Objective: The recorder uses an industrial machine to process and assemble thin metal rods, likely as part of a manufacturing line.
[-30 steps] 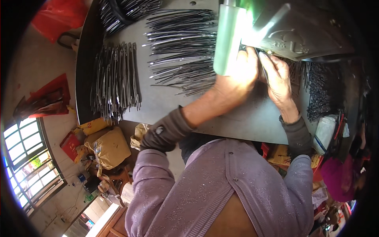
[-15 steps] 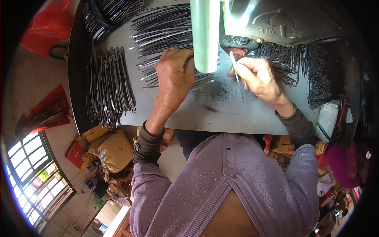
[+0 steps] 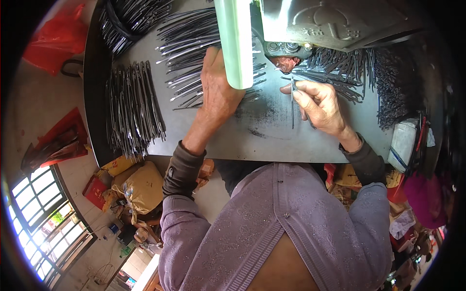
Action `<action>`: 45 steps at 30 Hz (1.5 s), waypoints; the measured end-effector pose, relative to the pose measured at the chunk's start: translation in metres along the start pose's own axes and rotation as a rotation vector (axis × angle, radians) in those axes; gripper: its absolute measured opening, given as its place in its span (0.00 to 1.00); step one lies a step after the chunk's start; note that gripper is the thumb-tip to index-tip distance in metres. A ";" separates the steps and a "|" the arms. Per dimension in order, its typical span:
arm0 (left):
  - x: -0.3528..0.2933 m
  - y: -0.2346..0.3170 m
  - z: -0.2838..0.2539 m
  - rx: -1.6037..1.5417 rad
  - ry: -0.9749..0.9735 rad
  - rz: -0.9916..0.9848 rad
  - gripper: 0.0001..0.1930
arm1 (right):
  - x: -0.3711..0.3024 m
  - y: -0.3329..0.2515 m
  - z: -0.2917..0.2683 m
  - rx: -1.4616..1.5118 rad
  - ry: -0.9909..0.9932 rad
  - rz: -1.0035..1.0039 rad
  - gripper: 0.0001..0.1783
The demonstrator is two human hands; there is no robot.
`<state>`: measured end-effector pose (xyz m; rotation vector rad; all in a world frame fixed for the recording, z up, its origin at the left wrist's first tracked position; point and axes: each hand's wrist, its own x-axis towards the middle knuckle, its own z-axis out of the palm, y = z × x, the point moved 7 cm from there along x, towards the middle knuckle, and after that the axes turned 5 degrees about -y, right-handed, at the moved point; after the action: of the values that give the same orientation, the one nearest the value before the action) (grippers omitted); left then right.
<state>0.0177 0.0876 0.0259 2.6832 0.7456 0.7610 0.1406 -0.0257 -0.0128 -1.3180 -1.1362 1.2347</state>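
Observation:
My right hand (image 3: 318, 104) is closed, pinching a thin dark metal strip (image 3: 292, 114) between thumb and forefinger. The strip points down toward the near table edge, and another slim dark piece shows below the palm. Over the middle pile of long, shiny dark strips (image 3: 187, 58), my left hand (image 3: 221, 92) is curled. The pale green lamp cover (image 3: 234, 43) hides part of its fingers, so what they grip is unclear. Just beyond my right hand sits a dark machine part (image 3: 286, 49) with a reddish lump (image 3: 286, 64) under it.
A bundle of strips (image 3: 133, 106) lies at the left of the grey metal table (image 3: 276, 145). Dark strips (image 3: 340, 68) and a darker heap (image 3: 393, 92) lie on the right. A metal housing (image 3: 330, 24) overhangs the far side. A white box (image 3: 404, 145) stands at the right edge.
My left hand has shifted slightly right and farther over the pile, its fingers now more hidden. My right hand has moved slightly right and nearer; the strip in it has turned more upright.

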 end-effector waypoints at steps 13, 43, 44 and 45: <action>-0.003 -0.006 0.002 -1.204 -0.254 -0.580 0.06 | -0.005 0.010 -0.006 0.265 0.031 -0.036 0.07; -0.021 0.011 0.055 -1.566 -0.321 -0.869 0.10 | 0.004 0.002 -0.010 0.028 0.136 0.132 0.07; -0.022 0.012 0.056 -1.583 -0.340 -0.875 0.11 | 0.004 0.003 -0.010 0.028 0.133 0.132 0.07; -0.023 0.013 0.057 -1.591 -0.362 -0.879 0.10 | 0.005 0.003 -0.010 0.028 0.129 0.132 0.07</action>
<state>0.0377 0.0588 -0.0263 0.8642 0.6411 0.2966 0.1513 -0.0217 -0.0165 -1.4491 -0.9497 1.2367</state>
